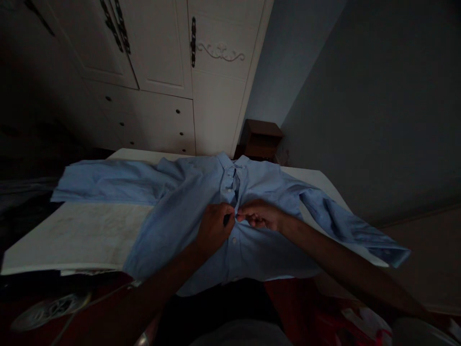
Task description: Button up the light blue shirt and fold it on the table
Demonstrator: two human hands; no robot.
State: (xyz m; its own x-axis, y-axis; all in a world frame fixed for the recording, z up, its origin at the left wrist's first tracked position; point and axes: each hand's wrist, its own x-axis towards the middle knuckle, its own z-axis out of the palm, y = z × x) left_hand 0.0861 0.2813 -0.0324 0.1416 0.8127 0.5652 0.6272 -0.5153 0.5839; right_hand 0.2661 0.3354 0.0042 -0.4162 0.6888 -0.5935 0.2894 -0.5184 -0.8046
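A light blue button-up shirt (180,192) lies front up on a white table (79,230), collar at the far side, sleeves spread left and right. My left hand (215,226) and my right hand (260,214) meet at the shirt's button placket in the middle. Both hands have fingers pinched together on the fabric edges of the placket, thumbs and fingertips almost touching each other. The right sleeve hangs over the table's right edge.
A white wardrobe (162,62) with drawers and dark handles stands behind the table. A brown wooden nightstand (261,137) sits in the corner beside a blue-grey wall. Red cloth (324,312) and dark items lie below the table's near edge.
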